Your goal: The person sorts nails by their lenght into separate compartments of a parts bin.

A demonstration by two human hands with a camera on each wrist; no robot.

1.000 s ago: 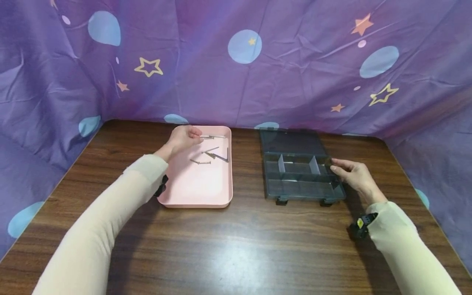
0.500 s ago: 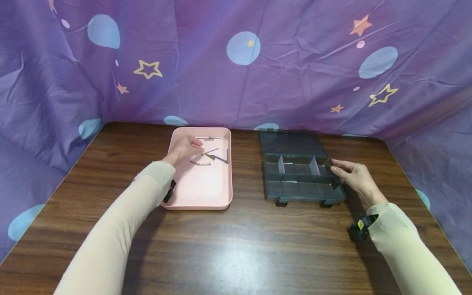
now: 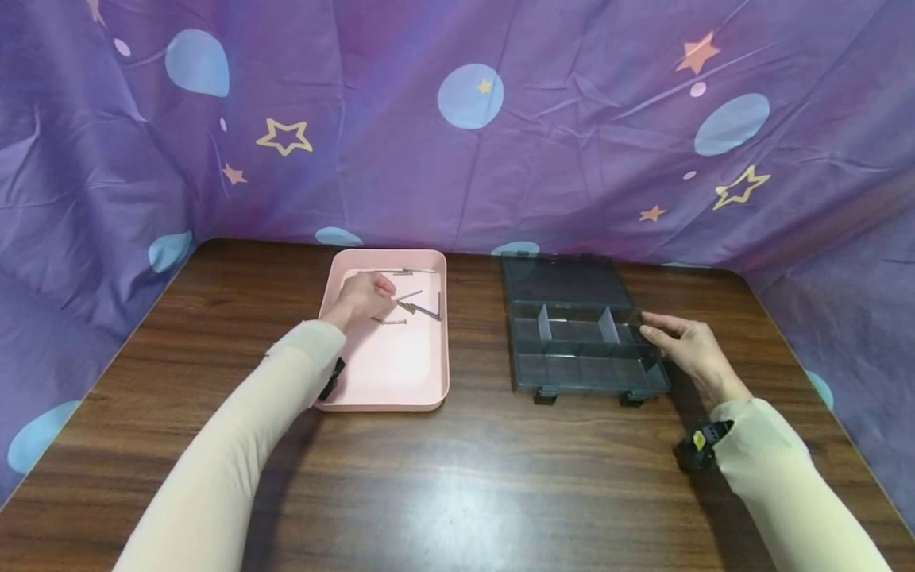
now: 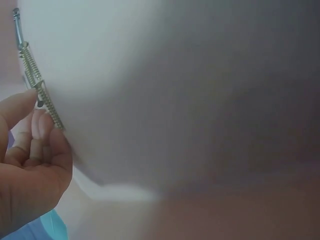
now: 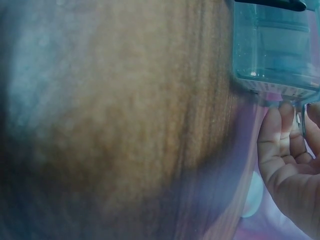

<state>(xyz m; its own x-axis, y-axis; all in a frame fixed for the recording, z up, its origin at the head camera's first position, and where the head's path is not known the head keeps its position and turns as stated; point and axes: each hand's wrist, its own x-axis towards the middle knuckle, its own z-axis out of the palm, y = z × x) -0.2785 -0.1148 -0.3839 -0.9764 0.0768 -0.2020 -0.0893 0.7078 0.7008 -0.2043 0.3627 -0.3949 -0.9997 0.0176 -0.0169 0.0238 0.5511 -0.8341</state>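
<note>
My left hand reaches into a pink tray that holds several loose screws. In the left wrist view its thumb and curled fingers pinch the lower end of a long threaded screw. Whether that screw is off the tray floor I cannot tell. Other screws lie just right of the hand, and one more lies at the tray's far end. My right hand rests with fairly straight fingers against the right wall of a dark clear compartment box, whose lid lies open behind it.
Everything sits on a dark wooden table. A purple cloth with stars and blue dots closes off the back and both sides. The box's compartments look empty. Bare wood stretches between me and both containers.
My left hand has drawn back from the tray's far end towards the screws in its middle. The right hand has stayed at the box.
</note>
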